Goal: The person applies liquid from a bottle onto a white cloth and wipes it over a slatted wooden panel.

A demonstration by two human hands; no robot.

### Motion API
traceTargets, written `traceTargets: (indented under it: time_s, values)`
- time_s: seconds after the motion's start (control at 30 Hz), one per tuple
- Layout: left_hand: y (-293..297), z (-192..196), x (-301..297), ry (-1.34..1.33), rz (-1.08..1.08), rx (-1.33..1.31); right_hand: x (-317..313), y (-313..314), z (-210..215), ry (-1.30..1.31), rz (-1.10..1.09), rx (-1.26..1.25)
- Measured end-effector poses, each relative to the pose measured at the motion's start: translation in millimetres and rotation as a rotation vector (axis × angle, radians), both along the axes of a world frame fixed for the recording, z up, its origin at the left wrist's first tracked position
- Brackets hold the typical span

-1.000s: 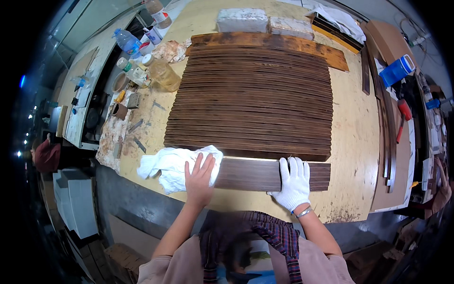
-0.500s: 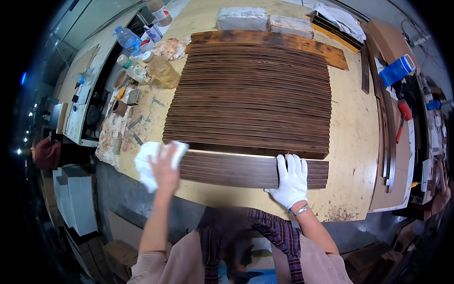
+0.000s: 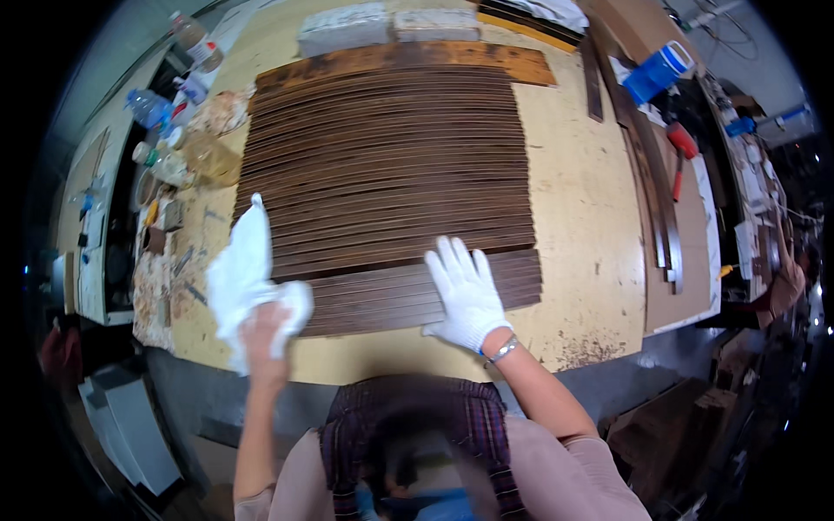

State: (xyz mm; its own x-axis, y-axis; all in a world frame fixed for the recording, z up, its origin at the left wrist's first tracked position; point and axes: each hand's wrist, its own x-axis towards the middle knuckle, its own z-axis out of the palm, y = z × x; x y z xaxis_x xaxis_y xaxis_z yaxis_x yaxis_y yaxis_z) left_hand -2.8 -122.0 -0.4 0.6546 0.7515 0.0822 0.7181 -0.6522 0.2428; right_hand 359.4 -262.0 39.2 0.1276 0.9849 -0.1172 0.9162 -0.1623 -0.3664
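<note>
A dark brown grooved wooden board [image 3: 375,301] lies along the near edge of the worktable. Against its far side sits a wide block of similar dark strips [image 3: 382,165], packed side by side. My right hand [image 3: 466,291], in a white knitted glove, presses on the right part of the board with its fingers spread. My bare left hand [image 3: 263,334], somewhat blurred, grips a white cloth [image 3: 241,273] at the board's left end. The cloth hangs loosely and reaches up to the left edge of the strips.
A stained plank [image 3: 408,57] lies behind the strips, with white-wrapped blocks [image 3: 345,29] beyond it. Bottles, including one of yellowish liquid [image 3: 211,156], crowd the left edge. At right are a red mallet [image 3: 682,143], a blue jug [image 3: 658,73] and long dark strips [image 3: 653,187].
The view has shifted. The near board now rests against the strips, its former gap gone. My left hand and the cloth have moved, and my gloved hand's fingers have spread.
</note>
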Motion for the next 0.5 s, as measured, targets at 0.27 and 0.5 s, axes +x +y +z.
traceTargets:
  time_s: [0.27,0.5]
  values:
    - [-30,13,131,-0.094,-0.280,-0.025,9,8,-6,-0.018,0.043,0.039]
    - [-1,-3,42,0.016,-0.162,-0.067,9,3,-4,-0.008,0.036,0.047]
